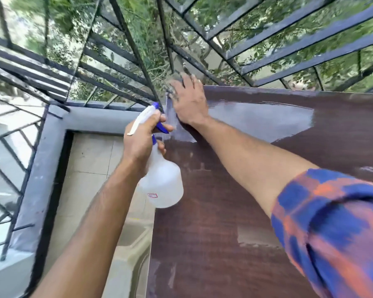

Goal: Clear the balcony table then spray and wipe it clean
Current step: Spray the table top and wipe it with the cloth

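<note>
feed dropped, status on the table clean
Left hand grips spray bottle at table edge. Right hand flat on far corner, no cloth seen. Nothing seen in the way.

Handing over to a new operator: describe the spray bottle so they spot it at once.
Start at the dark brown wooden table and follow its left edge. Over that edge the left hand grips a translucent white plastic spray bottle. It is the only bottle in view, marked by its blue trigger and collar.
</note>
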`<state>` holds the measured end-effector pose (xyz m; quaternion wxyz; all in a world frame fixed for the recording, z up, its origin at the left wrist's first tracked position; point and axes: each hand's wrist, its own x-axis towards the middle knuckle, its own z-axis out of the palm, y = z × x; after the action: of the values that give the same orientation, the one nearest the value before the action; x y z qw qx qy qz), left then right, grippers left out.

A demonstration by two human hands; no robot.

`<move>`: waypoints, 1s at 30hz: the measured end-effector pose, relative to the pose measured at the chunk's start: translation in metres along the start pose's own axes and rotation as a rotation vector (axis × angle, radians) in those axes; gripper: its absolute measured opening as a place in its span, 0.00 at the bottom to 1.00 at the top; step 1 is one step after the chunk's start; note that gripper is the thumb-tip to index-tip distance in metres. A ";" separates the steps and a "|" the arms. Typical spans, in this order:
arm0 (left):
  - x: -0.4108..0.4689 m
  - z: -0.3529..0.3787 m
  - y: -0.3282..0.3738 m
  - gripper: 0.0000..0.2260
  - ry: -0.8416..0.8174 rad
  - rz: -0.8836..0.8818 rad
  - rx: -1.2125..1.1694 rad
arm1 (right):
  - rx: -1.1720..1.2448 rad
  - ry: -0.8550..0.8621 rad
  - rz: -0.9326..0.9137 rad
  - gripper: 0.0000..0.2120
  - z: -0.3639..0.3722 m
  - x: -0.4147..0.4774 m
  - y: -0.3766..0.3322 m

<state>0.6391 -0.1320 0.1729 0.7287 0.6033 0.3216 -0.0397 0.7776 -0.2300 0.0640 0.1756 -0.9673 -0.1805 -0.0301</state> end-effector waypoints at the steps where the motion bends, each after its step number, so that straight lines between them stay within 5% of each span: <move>1: -0.002 -0.008 0.001 0.11 0.015 0.003 -0.007 | -0.014 0.026 -0.035 0.20 0.004 0.005 -0.007; 6: -0.013 -0.037 -0.002 0.09 0.050 0.042 -0.014 | -0.025 -0.070 -0.332 0.20 -0.005 -0.008 0.010; 15: -0.032 -0.058 -0.012 0.09 0.039 0.034 0.000 | 0.142 -0.306 -0.735 0.17 -0.018 -0.158 0.021; 17: -0.035 -0.061 -0.013 0.10 0.026 0.021 0.031 | 0.084 -0.258 -0.679 0.18 -0.021 -0.141 0.044; 21: -0.041 -0.066 -0.012 0.10 0.019 0.023 0.031 | 0.034 -0.083 -0.108 0.20 -0.038 -0.046 0.069; 23: -0.044 -0.066 -0.012 0.10 0.024 0.027 0.018 | 0.059 -0.080 0.024 0.21 -0.041 -0.011 0.059; 26: -0.046 -0.066 -0.015 0.10 0.025 0.020 0.012 | 0.071 -0.148 -0.035 0.20 -0.032 0.002 0.020; 30: -0.046 -0.061 -0.018 0.10 0.024 0.015 -0.004 | 0.092 -0.255 -0.407 0.19 -0.010 -0.055 -0.017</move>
<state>0.5689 -0.0973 0.1771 0.7262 0.6048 0.3258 -0.0265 0.7203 -0.2375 0.0727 0.1857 -0.8979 -0.3936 0.0659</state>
